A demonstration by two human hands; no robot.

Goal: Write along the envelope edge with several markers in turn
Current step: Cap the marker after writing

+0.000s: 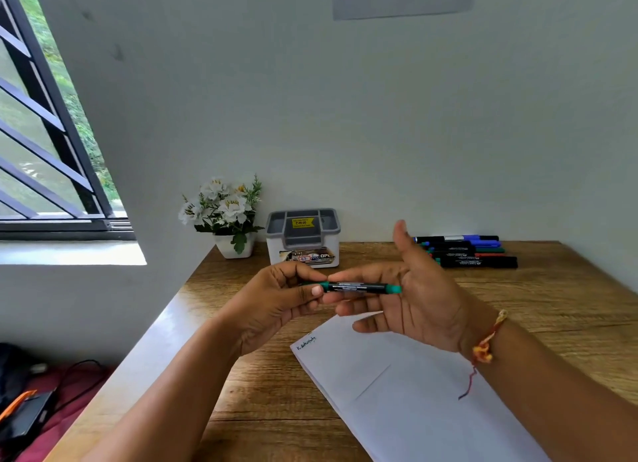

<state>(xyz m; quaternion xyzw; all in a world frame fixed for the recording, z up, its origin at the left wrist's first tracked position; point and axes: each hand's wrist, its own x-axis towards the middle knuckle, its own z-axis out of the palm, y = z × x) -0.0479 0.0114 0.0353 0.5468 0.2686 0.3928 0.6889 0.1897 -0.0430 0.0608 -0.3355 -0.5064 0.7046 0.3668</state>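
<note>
My left hand [276,299] pinches the left end of the green marker [359,287], which lies level, long axis left to right, above the envelope [397,410] at its far edge. My right hand [424,299] supports the barrel on relaxed fingers, thumb raised. I judge the right hand the nearer to write. Spare markers [476,254] lie beyond the envelope.

Bare desk [552,309] before marker row [466,251]

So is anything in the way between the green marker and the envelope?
Nothing lies on the table between them. The green marker is held above the envelope by the left hand, and only fingers of the right hand sit under it. The envelope edge near the writing is bare.
</note>
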